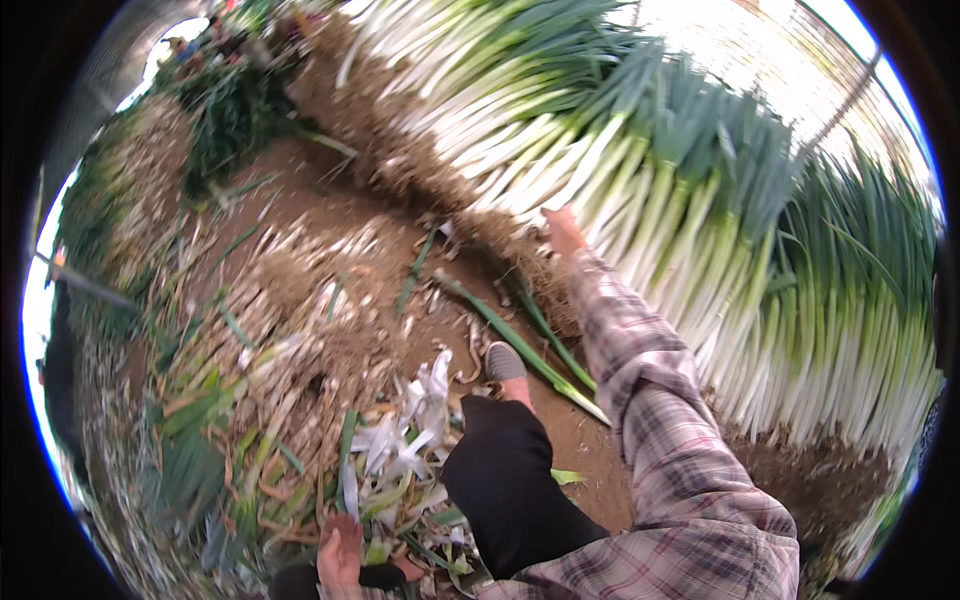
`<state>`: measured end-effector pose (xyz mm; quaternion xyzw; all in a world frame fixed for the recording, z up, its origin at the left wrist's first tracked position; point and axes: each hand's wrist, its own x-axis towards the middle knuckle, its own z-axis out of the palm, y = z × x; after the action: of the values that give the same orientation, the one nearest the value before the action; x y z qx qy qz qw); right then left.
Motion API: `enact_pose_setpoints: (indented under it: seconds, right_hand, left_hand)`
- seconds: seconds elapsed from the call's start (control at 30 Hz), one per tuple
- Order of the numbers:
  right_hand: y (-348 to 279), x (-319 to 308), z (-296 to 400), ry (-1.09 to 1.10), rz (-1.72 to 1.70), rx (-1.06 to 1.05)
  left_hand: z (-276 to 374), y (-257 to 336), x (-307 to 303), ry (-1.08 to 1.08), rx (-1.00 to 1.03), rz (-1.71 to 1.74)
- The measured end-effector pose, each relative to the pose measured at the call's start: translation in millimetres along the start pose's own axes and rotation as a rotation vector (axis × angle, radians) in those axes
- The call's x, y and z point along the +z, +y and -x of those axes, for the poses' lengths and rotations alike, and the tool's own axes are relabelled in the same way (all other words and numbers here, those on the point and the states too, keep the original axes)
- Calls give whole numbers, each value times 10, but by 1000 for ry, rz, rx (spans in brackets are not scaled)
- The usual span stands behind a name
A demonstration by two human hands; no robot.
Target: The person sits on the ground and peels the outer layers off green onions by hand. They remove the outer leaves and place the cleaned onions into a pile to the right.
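Note:
A long pile of leeks or large green onions (660, 195), with white stalks, green tops and brown roots, runs along the right. My right hand (564, 231) reaches to the white stalks beside the roots; whether its fingers grip a stalk is unclear. At the lower left, my left hand (341, 551) is raised with nothing seen in it, near peeled white and green leaf scraps (409, 435). Two loose green leaves (517, 341) lie on the soil between my foot and the pile.
My foot in a grey shoe (505, 361) stands on brown soil (592, 450). Untrimmed stalks with dry outer leaves (285, 337) cover the ground at left. Dark green tops (240, 112) are heaped farther off, with blurred people (225, 37) beyond. A pole (844, 105) slants at upper right.

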<state>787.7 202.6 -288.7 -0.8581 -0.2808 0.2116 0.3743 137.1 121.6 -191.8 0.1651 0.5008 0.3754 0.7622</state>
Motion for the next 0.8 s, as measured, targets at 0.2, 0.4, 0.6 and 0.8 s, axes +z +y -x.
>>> enact_pose_setpoints:
  seconds: [0.2,0.4,0.6,0.8]
  right_hand:
    - [-509,-38,426,-227,-797,13]
    - [-1896,357,1594,-791,-475,-126]
    - [-3006,1430,2469,-1189,119,-749]
    - [-3281,2774,3144,-1044,305,-1132]
  left_hand:
    - [-17,189,138,-57,132,84]
    - [58,846,-31,-126,406,278]
    - [91,1229,-326,88,836,347]
    - [120,1141,-871,273,536,618]
